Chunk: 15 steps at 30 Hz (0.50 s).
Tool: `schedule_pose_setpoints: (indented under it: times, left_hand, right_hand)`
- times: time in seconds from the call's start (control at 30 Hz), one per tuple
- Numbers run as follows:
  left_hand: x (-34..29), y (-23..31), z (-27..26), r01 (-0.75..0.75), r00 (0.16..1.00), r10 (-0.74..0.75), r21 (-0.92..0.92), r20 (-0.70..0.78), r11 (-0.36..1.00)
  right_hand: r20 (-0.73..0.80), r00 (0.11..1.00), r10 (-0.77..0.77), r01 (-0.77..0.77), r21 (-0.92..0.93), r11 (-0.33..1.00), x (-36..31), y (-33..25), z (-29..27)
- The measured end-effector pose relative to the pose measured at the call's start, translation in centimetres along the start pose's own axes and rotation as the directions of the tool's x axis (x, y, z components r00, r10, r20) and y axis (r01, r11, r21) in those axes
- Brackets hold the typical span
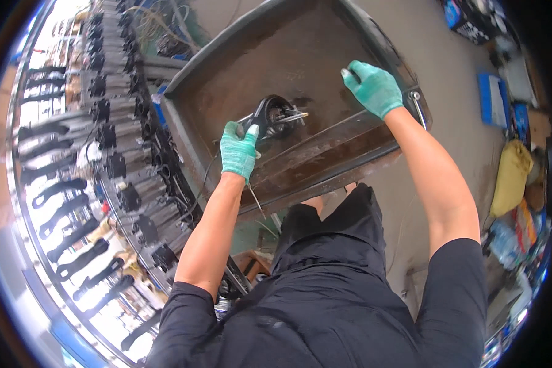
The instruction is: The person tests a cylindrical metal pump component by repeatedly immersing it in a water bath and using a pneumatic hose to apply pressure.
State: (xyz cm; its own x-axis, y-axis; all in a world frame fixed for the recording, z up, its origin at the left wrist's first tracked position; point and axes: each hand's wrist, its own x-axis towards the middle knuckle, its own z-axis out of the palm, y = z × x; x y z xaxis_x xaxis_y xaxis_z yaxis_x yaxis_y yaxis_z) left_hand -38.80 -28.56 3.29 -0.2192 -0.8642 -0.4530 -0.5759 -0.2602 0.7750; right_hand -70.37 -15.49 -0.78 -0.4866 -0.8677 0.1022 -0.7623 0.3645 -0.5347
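My left hand [238,150], in a green knit glove with a pale thumb tip, is closed on the handle of a black round-bodied device [278,115]. The device has an open ring-shaped housing, a metal rod with a brass-coloured tip, and its exact kind I cannot tell. It is over a wide dark metal trough [325,144] with a brown inside. A thin pale cord or tube [254,199] hangs below that hand. My right hand [373,91], gloved alike, is raised above the trough's right side, fingers bent but apart, with nothing visible in them.
A long rack [113,165] on my left carries several black handle-shaped parts [73,211]. A metal fitting [418,109] is on the trough's right rim. Farther right are a blue box [492,100], a yellow sack [511,178] and a clear plastic bottle [505,244].
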Motion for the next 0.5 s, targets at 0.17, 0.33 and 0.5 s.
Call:
schedule_pose_setpoints:
  times: [0.17,0.33,0.5]
  left_hand:
    - [-6.5,4.1,-2.8,-0.18,0.979,0.179,-0.003,-0.093,0.984]
    - [-11.4,6.1,-2.7,-0.341,0.916,0.351,0.079,-0.194,0.937]
    - [-16.4,7.0,-0.6,-0.375,0.867,0.44,0.274,-0.235,0.886]
  right_hand:
    - [0.16,0.987,-0.018,-0.012,0.183,0.983,-2.6,-9.5,-1.9]
    - [0.305,0.948,0.088,-0.206,0.38,0.902,-6.5,-15.7,-2.6]
    - [0.407,0.908,0.098,-0.304,0.48,0.823,-8.7,-13.1,-2.5]
